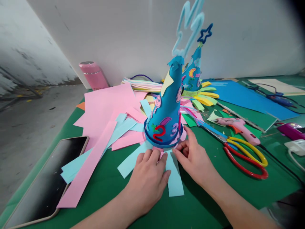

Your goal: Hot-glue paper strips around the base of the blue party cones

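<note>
A tall blue paper cone hat [169, 101] stands upright in front of me, with numbers, stickers and a light blue fuzzy-wire shape [200, 22] on top. Pink and light blue paper strips fan out from under its brim. My left hand [150, 176] is closed at the front of the brim, its bent fingers pressing on a short pink paper strip [157, 151]. On the other side, my right hand [194, 156] is closed at the brim, thumb and fingers gripping its edge beside a light blue strip [175, 178]. Their fingertips partly hide the brim.
To the left lie a phone [47, 178], loose pink paper [105, 108] and a pink bottle [93, 75]. Scissors [246, 156] and a pink glue gun [240, 125] with a cord lie right. Behind stands a second decorated cone hat [193, 74] near the wall.
</note>
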`<state>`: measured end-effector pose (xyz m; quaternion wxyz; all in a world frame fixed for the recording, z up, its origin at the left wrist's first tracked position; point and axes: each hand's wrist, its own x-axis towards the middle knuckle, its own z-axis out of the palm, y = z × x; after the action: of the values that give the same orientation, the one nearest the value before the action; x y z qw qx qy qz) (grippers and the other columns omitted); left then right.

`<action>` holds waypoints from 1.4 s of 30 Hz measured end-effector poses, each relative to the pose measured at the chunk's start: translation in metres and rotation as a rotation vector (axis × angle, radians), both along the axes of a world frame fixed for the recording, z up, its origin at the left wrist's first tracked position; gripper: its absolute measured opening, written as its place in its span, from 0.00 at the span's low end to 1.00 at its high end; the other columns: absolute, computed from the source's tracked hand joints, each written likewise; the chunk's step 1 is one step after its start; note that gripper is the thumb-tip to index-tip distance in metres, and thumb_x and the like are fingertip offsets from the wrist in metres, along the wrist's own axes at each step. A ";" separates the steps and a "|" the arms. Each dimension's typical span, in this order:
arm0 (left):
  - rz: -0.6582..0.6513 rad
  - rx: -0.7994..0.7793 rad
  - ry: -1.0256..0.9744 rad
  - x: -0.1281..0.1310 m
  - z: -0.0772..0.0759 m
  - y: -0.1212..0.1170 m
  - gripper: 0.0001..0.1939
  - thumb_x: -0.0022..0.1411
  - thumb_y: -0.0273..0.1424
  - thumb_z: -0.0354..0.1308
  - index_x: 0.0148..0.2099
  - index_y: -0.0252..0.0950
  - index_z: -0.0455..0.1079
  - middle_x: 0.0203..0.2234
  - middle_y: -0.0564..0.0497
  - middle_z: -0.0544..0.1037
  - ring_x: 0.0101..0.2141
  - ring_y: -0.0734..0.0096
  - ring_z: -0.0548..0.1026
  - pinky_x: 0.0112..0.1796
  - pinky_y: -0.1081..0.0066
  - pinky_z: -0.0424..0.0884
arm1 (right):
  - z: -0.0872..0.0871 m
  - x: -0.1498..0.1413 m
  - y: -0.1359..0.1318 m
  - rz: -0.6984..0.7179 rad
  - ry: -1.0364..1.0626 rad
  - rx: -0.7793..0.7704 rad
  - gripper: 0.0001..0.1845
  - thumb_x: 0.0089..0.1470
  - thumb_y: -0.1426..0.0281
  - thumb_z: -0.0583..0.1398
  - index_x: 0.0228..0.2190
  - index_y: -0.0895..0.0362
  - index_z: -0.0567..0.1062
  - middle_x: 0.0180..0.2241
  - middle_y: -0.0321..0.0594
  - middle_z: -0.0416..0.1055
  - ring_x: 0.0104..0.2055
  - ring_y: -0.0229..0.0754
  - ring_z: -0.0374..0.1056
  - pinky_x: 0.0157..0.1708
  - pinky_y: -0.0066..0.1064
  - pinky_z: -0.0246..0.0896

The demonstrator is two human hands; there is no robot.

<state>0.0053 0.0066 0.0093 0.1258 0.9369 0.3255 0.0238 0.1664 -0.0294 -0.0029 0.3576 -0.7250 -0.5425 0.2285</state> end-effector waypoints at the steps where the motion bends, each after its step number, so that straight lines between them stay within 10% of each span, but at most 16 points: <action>1: 0.000 -0.002 0.000 0.000 0.000 0.000 0.19 0.61 0.34 0.41 0.53 0.34 0.59 0.39 0.43 0.64 0.38 0.58 0.61 0.38 0.56 0.62 | 0.001 0.001 -0.001 -0.014 0.009 0.025 0.31 0.49 0.69 0.55 0.53 0.55 0.49 0.27 0.33 0.67 0.25 0.35 0.63 0.25 0.27 0.59; 5: 0.009 -0.009 0.000 -0.001 0.000 -0.001 0.19 0.61 0.34 0.42 0.52 0.35 0.59 0.40 0.43 0.64 0.38 0.58 0.61 0.38 0.56 0.62 | 0.003 0.007 -0.009 0.135 -0.066 0.124 0.09 0.53 0.70 0.52 0.38 0.56 0.64 0.31 0.38 0.66 0.30 0.36 0.63 0.31 0.28 0.59; 13: 0.040 -0.027 -0.019 0.000 0.003 -0.003 0.18 0.60 0.33 0.43 0.52 0.36 0.59 0.39 0.44 0.65 0.38 0.59 0.62 0.37 0.57 0.62 | -0.001 0.019 -0.006 0.599 -0.359 0.120 0.14 0.55 0.74 0.47 0.40 0.57 0.69 0.34 0.43 0.63 0.36 0.39 0.60 0.34 0.30 0.58; 42: 0.069 -0.099 -0.222 -0.003 -0.001 0.002 0.11 0.59 0.27 0.43 0.40 0.34 0.65 0.36 0.44 0.67 0.36 0.61 0.63 0.36 0.60 0.64 | 0.003 0.015 0.003 0.645 -0.555 0.006 0.21 0.50 0.76 0.51 0.48 0.55 0.62 0.33 0.42 0.62 0.36 0.43 0.58 0.33 0.33 0.57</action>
<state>0.0019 0.0084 0.0085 0.2062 0.9093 0.3425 0.1157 0.1812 -0.0259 -0.0003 0.1104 -0.5511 -0.8178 0.1233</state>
